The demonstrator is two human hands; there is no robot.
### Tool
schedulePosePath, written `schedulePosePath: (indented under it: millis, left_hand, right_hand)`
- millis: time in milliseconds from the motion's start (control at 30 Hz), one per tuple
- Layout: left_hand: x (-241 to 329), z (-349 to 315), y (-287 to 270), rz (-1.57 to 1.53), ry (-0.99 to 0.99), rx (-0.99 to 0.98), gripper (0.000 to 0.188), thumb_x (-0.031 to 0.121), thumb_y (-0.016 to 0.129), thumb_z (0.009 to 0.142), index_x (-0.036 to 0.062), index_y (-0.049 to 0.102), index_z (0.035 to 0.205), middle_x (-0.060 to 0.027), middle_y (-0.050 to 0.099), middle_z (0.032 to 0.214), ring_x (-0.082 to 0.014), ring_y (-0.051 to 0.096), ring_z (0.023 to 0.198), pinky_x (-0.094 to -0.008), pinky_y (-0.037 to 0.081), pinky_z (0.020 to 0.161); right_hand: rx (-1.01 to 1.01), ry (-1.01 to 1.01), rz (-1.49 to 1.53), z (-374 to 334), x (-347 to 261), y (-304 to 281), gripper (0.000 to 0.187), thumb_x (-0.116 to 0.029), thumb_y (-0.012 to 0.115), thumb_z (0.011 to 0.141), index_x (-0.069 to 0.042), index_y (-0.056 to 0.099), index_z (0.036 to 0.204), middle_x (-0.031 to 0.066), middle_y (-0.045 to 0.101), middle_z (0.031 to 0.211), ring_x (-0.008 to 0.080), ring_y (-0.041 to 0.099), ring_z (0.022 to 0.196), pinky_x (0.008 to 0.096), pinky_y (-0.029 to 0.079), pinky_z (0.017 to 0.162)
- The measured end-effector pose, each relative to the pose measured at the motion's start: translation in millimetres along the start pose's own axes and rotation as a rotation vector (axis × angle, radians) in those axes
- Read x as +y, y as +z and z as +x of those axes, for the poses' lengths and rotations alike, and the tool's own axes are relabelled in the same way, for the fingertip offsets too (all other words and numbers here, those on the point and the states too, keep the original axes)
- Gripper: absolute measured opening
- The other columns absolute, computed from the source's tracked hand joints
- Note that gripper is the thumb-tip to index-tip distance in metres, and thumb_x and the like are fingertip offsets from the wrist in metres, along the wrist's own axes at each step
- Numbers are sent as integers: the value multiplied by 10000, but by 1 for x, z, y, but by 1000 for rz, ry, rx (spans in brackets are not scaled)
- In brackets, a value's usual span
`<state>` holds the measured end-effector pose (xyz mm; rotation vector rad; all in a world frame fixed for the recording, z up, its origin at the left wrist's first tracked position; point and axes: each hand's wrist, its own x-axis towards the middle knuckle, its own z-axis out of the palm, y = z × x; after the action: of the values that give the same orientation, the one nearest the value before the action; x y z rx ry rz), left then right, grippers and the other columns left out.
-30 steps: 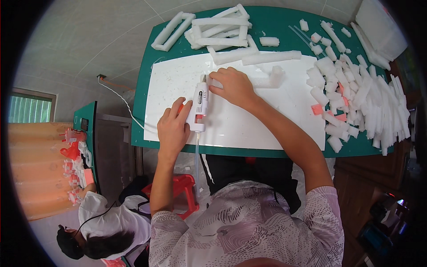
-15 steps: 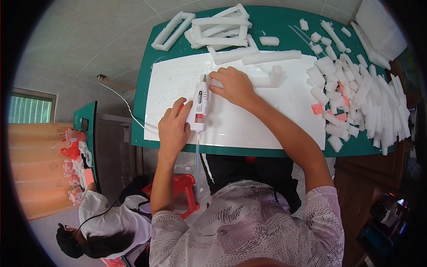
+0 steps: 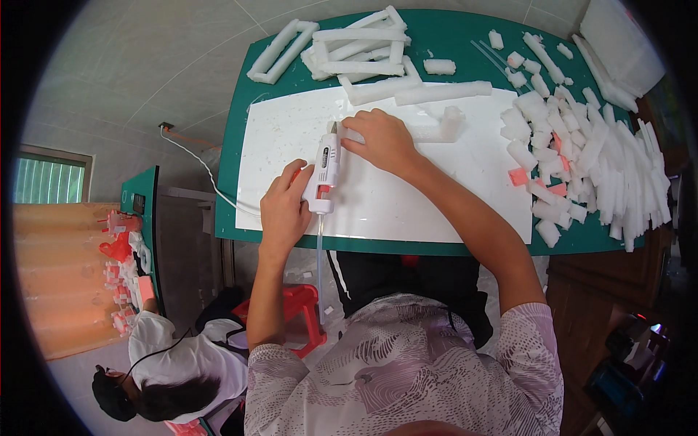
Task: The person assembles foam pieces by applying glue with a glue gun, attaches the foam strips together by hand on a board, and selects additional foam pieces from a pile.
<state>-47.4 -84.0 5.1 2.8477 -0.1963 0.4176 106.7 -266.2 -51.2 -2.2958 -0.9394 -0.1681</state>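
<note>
My left hand (image 3: 283, 211) is wrapped round the handle of a white glue gun (image 3: 329, 161), whose metal tip points away from me. A clear glue stick (image 3: 320, 254) sticks out of its back end, past the table's near edge. Just right of the tip, my right hand (image 3: 379, 139) grips a white foam strip, its fingers closed over it. The strip's left end shows by the nozzle; beyond the hand it runs right to a short upright foam piece (image 3: 454, 123). Whether the nozzle touches the foam, I cannot tell.
Foam frames (image 3: 360, 51) lie stacked at the table's far side. Many foam strips and blocks (image 3: 574, 160) are heaped at the right, a few pink. A white cord (image 3: 207, 171) runs off left to a wall socket. Another person (image 3: 189, 356) sits at lower left near a red stool (image 3: 298, 312).
The glue gun has tilted very slightly, and the back end of its glue stick has swung a little left. My right hand and the foam strip stay about where they were.
</note>
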Motion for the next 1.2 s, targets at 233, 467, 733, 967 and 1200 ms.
schedulePosePath:
  millis: [233,467,733,967,1200]
  left_hand:
    - [-2,0,2,-73,-4,9,557,-119,578,665,3,642,1205,-128,620,1270,-345,655,1028,-412,540,864]
    - [-1,1,6,-78,0,41,546,-121,576,669,-3,639,1198,-136,621,1267,-346,655,1032,-412,539,870]
    - [-2,-1,5,-39,-8,21,580,-131,578,653,4,639,1213,-128,614,1282,-336,655,1026,-415,543,873]
    - [-4,-3,4,-56,-18,9,580,-132,576,657,4,640,1218,-130,613,1286,-340,655,1046,-416,543,886]
    - [-3,-1,4,-68,-11,20,572,-133,570,661,-1,640,1213,-133,615,1281,-348,656,1055,-413,541,888]
  right_hand:
    - [12,-8,13,-1,0,-1,320,-355,708,889,-126,728,1112,59,705,1021,267,637,924,395,540,790]
    - [33,-16,17,0,3,1,316,-362,708,888,-128,728,1099,58,702,1012,270,634,923,397,537,787]
    - [35,-22,27,0,2,2,297,-360,698,900,-135,723,1094,55,698,1009,271,628,940,401,529,806]
    - [31,-17,24,-1,0,3,298,-361,703,896,-133,723,1087,54,696,1005,271,626,933,402,528,802]
    - [34,-24,28,0,3,3,301,-366,709,892,-133,725,1082,53,694,996,274,625,927,403,524,797]
